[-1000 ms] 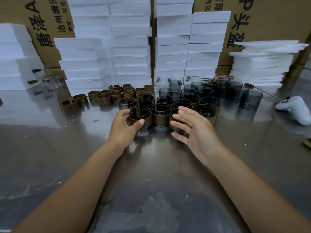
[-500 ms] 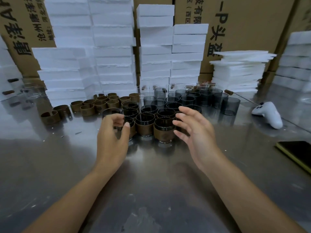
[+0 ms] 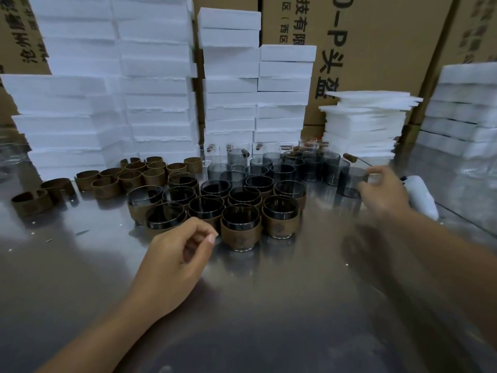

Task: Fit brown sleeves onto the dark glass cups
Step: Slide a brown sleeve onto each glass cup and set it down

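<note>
Left grip (image 3: 177,262) loosely curled, empty, over worktop (image 3: 80,265) beside sleeved cups (image 3: 240,227), right grip (image 3: 384,189) blurred, pinching rim of bare dark glass cup (image 3: 348,184), loose brown sleeves (image 3: 105,187) far left

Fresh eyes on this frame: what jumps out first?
The block of sleeved cups sits mid-table, just beyond the empty, loosely curled left hand. Spare brown sleeves lie to its left. The bare dark cups stand behind and to the right, where the blurred right hand is at one cup's rim. Tall white foam stacks wall off the back.
</note>
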Demonstrator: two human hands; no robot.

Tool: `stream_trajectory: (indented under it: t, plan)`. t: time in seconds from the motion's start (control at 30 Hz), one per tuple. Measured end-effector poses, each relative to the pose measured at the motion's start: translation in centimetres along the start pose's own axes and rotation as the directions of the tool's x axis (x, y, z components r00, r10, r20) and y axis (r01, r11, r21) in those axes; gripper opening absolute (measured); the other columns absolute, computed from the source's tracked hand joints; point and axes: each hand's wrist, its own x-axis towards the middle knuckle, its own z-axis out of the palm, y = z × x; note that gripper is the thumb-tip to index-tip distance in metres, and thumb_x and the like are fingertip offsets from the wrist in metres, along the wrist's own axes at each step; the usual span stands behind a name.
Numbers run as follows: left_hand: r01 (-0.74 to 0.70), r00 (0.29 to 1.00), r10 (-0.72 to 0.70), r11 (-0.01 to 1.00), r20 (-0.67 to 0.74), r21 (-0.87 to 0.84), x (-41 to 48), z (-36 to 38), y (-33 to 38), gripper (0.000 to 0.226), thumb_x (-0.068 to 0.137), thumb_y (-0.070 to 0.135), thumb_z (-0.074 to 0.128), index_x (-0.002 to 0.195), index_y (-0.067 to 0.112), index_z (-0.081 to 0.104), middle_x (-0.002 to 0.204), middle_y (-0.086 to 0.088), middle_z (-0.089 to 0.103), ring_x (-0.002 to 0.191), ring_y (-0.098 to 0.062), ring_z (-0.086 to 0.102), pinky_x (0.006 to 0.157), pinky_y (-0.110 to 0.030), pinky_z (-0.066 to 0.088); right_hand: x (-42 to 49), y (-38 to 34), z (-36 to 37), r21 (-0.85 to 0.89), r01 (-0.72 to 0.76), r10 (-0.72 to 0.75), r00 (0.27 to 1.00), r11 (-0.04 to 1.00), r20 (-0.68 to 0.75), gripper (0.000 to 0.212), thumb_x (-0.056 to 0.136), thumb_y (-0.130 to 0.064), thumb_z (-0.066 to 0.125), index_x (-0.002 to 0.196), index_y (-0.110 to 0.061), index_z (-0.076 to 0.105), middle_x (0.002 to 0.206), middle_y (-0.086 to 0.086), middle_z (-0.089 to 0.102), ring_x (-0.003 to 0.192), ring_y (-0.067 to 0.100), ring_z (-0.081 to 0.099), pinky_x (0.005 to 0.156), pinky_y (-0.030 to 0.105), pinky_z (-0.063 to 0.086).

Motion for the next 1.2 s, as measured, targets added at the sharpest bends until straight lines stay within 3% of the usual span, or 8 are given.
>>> stream_trajectory:
  t: [0.13, 0.33, 0.43, 0.57, 0.73, 0.9, 1.07, 1.2]
  plan:
    - [0.003, 0.999, -0.003, 1.000, 0.032, 0.003, 0.4, 0.2, 0.0, 0.011, 0.086, 0.021, 0.055, 0.083, 0.031, 0.059, 0.079, 0.015, 0.060, 0.071, -0.009, 0.058, 0.056, -0.019, 0.044, 2.0, 1.6, 0.4, -0.209, 0.045, -0.016, 0.991, 0.977, 0.136, 0.062, 0.089, -0.009, 0.057, 0.146, -0.014, 0.034, 0.123, 0.022, 0.057, 0.093, 0.032, 0.057, 0.071, 0.031, 0.042]
    - [0.047, 0.999, -0.047, 0.999, 0.007, -0.015, 0.7, 0.3, -0.4, 0.018, 0.091, 0.011, 0.061, 0.082, 0.027, 0.061, 0.076, 0.010, 0.061, 0.066, -0.014, 0.057, 0.055, -0.024, 0.045, 2.6, 1.4, 2.0, -0.220, 0.090, -0.054, 0.984, 0.971, 0.168, 0.045, 0.089, -0.007, 0.059, 0.133, -0.010, 0.047, 0.117, 0.017, 0.056, 0.080, 0.022, 0.047, 0.069, 0.027, 0.036]
    - [0.069, 0.998, -0.069, 0.997, -0.003, -0.036, 0.6, 0.4, -0.6, 0.022, 0.091, 0.009, 0.061, 0.081, 0.028, 0.060, 0.073, 0.009, 0.060, 0.062, -0.014, 0.056, 0.055, -0.028, 0.045, 2.3, 1.2, 2.4, -0.228, 0.083, -0.052, 0.989, 0.970, 0.138, 0.036, 0.088, -0.012, 0.062, 0.123, -0.011, 0.051, 0.129, 0.020, 0.050, 0.101, 0.031, 0.052, 0.084, 0.036, 0.043]
    - [0.081, 0.996, -0.082, 0.995, -0.018, -0.051, 0.6, 0.3, -0.8, 0.012, 0.087, 0.020, 0.058, 0.081, 0.029, 0.060, 0.073, 0.010, 0.060, 0.063, -0.012, 0.056, 0.054, -0.025, 0.045, 1.0, 1.0, 3.0, -0.165, 0.089, -0.074, 0.993, 0.982, 0.092, 0.029, 0.084, -0.021, 0.072, 0.096, -0.010, 0.049, 0.106, 0.016, 0.055, 0.093, 0.030, 0.053, 0.073, 0.031, 0.038]
    - [0.114, 0.993, -0.114, 0.993, -0.017, -0.039, 0.5, 0.1, -0.7, 0.024, 0.089, 0.004, 0.060, 0.082, 0.027, 0.060, 0.073, 0.010, 0.060, 0.063, -0.012, 0.056, 0.052, -0.020, 0.042, -1.9, 0.8, 3.4, -0.165, 0.125, -0.118, 0.992, 0.978, 0.051, 0.038, 0.077, -0.024, 0.079, 0.080, -0.011, 0.043, 0.087, 0.010, 0.051, 0.080, 0.024, 0.047, 0.058, 0.031, 0.030]
    - [0.159, 0.985, -0.163, 0.985, -0.056, -0.073, 0.2, -0.4, -0.1, 0.018, 0.091, 0.005, 0.058, 0.082, 0.022, 0.060, 0.063, 0.002, 0.057, 0.064, -0.014, 0.055, 0.054, -0.020, 0.043, -5.6, -0.2, 3.3, 0.032, 0.170, -0.170, 0.985, 0.985, 0.013, 0.044, 0.076, -0.019, 0.080, 0.101, -0.013, 0.044, 0.102, 0.005, 0.051, 0.092, 0.020, 0.049, 0.074, 0.028, 0.038]
    - [0.187, 0.977, -0.194, 0.979, -0.088, -0.084, -0.3, -1.2, 0.4, 0.017, 0.091, 0.007, 0.058, 0.082, 0.022, 0.060, 0.062, 0.003, 0.056, 0.061, -0.014, 0.054, 0.057, -0.031, 0.047, -10.2, -3.5, 2.0, 0.383, 0.149, -0.120, 0.988, 0.911, -0.101, 0.071, 0.070, -0.025, 0.084, 0.129, -0.019, 0.044, 0.096, -0.017, 0.054, 0.083, -0.005, 0.054, 0.064, -0.001, 0.038]
    - [0.193, 0.976, -0.200, 0.978, -0.091, -0.080, -0.8, -1.7, 0.6, 0.017, 0.092, 0.008, 0.058, 0.082, 0.022, 0.060, 0.062, 0.005, 0.056, 0.061, -0.013, 0.054, 0.058, -0.033, 0.048, -15.0, -7.1, 2.2, 0.576, 0.163, -0.184, 0.983, 0.801, -0.023, 0.066, 0.068, -0.027, 0.084, 0.126, -0.028, 0.053, 0.108, -0.011, 0.062, 0.094, -0.001, 0.061, 0.078, 0.010, 0.049]
